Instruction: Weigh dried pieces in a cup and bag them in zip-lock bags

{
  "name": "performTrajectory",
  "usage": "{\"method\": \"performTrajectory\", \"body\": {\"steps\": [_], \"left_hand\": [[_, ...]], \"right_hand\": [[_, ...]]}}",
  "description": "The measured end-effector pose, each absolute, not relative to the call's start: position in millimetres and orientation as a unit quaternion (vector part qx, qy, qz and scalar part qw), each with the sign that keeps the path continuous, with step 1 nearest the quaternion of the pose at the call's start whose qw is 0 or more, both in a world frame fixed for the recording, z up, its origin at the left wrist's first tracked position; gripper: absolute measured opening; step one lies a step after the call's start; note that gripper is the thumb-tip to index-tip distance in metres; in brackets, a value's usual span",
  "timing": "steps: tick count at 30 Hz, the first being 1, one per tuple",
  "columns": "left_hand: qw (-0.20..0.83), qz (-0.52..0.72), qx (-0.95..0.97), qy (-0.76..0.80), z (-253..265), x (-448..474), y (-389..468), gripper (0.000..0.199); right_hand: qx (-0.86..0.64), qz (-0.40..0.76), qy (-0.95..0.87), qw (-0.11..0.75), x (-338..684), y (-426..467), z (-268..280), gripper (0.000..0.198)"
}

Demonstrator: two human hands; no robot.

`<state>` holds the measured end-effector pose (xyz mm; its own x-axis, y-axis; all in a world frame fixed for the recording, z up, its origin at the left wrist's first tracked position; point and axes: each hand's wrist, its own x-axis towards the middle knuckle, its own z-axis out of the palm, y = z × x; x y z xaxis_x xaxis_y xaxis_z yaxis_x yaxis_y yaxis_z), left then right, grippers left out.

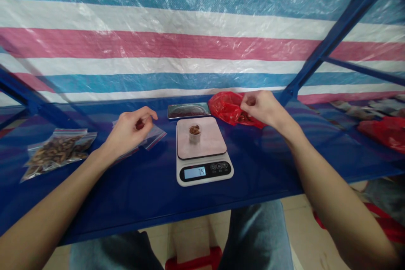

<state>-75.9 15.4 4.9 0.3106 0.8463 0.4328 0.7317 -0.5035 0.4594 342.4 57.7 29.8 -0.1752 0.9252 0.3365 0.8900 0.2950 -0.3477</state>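
A small clear cup (195, 137) filled with brown dried pieces stands on the pale platform of a white digital kitchen scale (186, 179), whose display reads 7.4. My right hand (261, 107) is closed in a pinch at the mouth of a crinkled red plastic bag (223, 105); what is between its fingertips is too small to name. More brown pieces show inside that bag, below the fingers. Left of the scale, my left hand (131, 128) hovers loosely curled, thumb and index finger apart, with nothing visible in it. Clear zip bags (155, 138) lie partly hidden beneath it.
Filled zip bags (60, 149) of brown pieces lie at the left. A dark flat device (188, 111), perhaps a phone, lies behind the scale. The blue shelf (152, 196) has posts (303, 74) at both sides and a striped sheet (164, 46) behind. Another red bag (384, 130) is far right.
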Motion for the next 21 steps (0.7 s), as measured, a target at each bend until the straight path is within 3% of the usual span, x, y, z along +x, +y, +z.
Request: {"method": "performTrajectory", "body": {"steps": [4, 9, 13, 21], "left_hand": [[0.085, 0.316, 0.806, 0.494, 3.4, -76.6, 16.3, 0.020], [0.080, 0.310, 0.809, 0.494, 1.3, -77.0, 17.0, 0.021], [0.080, 0.314, 0.809, 0.490, 1.8, -76.7, 16.7, 0.022], [0.077, 0.316, 0.809, 0.489, 4.7, -74.2, 15.3, 0.022]], "right_hand": [[-0.548, 0.048, -0.817, 0.174, 346.1, 62.6, 21.4, 0.020], [-0.425, 0.039, -0.880, 0.209, 338.7, 69.5, 6.4, 0.039], [-0.476, 0.016, -0.846, 0.240, 340.6, 72.5, 2.3, 0.050], [-0.605, -0.029, -0.791, 0.084, 357.2, 71.3, 11.8, 0.034]]}}
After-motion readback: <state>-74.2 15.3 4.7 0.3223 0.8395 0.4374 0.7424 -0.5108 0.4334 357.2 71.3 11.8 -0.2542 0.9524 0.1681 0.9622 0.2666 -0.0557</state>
